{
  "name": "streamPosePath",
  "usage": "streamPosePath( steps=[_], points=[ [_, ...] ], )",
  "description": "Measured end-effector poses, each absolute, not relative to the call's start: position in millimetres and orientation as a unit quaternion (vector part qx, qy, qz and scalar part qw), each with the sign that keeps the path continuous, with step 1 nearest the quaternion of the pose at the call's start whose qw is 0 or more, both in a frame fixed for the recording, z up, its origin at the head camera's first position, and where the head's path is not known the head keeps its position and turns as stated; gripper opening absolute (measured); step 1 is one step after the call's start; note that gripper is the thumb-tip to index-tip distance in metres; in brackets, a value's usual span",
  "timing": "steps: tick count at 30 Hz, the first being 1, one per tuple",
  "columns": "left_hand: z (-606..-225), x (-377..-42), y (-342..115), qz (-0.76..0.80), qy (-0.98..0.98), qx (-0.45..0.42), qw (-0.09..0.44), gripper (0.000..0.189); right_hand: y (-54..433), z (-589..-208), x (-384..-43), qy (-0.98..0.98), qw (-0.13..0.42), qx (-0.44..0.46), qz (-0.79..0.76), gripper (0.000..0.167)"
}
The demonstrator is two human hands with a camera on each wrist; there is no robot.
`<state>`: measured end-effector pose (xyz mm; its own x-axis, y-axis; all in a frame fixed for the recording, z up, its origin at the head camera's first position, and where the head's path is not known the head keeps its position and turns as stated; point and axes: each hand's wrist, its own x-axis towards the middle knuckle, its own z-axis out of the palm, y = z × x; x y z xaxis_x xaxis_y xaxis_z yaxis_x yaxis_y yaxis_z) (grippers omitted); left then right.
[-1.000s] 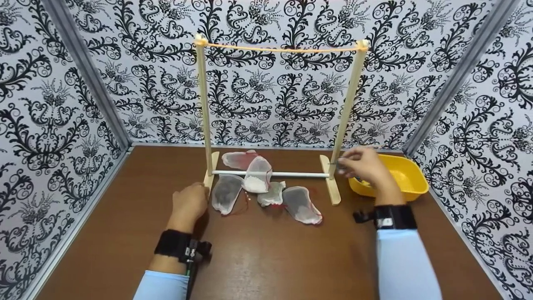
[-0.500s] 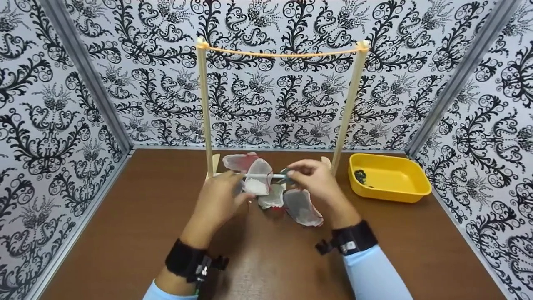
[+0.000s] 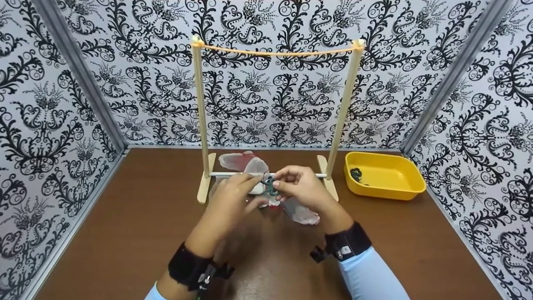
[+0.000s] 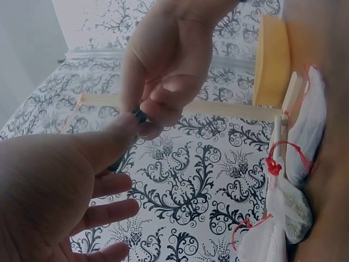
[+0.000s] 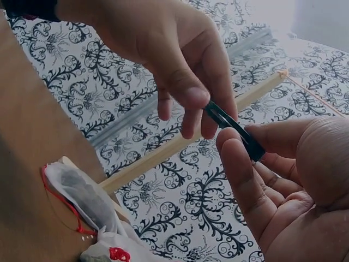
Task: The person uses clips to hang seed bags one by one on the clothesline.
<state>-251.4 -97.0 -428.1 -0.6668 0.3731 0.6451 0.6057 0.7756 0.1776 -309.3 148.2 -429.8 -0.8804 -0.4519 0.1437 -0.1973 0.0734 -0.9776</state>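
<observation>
Over the middle of the table, both hands meet at a dark green hair clip (image 5: 252,146). My right hand (image 3: 306,187) pinches one end between thumb and fingertips. At its other end, my left hand (image 3: 231,198) grips with thumb and forefinger, its other fingers held out in the left wrist view. Beneath them lie several white mesh pouches with red strings, partly hidden by the hands: one pouch (image 3: 302,213) towards the front right, another pouch (image 3: 236,161) at the back. A pouch with dark contents (image 5: 82,191) shows in the right wrist view.
A wooden frame (image 3: 346,100) stands behind the hands, an orange cord (image 3: 275,54) strung between its post tops and a white rod (image 3: 220,173) low down. On the right sits a yellow tub (image 3: 385,193) holding dark clips (image 3: 356,174). Patterned walls enclose the table (image 3: 137,233).
My right hand has come left from beside the yellow tub with the hair clip. My left hand has left the frame's left foot, moved right, and now grips the clip too.
</observation>
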Motion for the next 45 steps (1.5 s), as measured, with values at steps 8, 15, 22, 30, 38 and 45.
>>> streamPosePath(
  steps=[8, 15, 22, 30, 38, 45],
  points=[
    [-422, -246, -96, -0.186, -0.89, -0.292, 0.297, 0.046, 162, -424, -308, 0.765, 0.125, -0.25, -0.58, 0.025],
    [-424, -249, -106, -0.188, -0.888, -0.277, 0.314, 0.041, 215, -437, -322, 0.918, 0.094, -0.269, -0.276, 0.023],
    [-427, -251, -111, -0.181, -0.889, -0.266, 0.326, 0.034, 238, -467, -327, 0.946, 0.157, -0.154, -0.239, 0.028],
    [-428, -251, -109, -0.165, -0.89, -0.255, 0.341, 0.031, 241, -476, -337, 0.924, 0.212, -0.199, -0.247, 0.032],
    [-429, -255, -110, -0.152, -0.877, -0.25, 0.38, 0.029, 240, -484, -345, 0.917, 0.224, -0.224, -0.241, 0.03],
    [-432, -258, -114, -0.144, -0.867, -0.238, 0.413, 0.018, 237, -484, -343, 0.921, 0.225, -0.212, -0.235, 0.035]
  ],
)
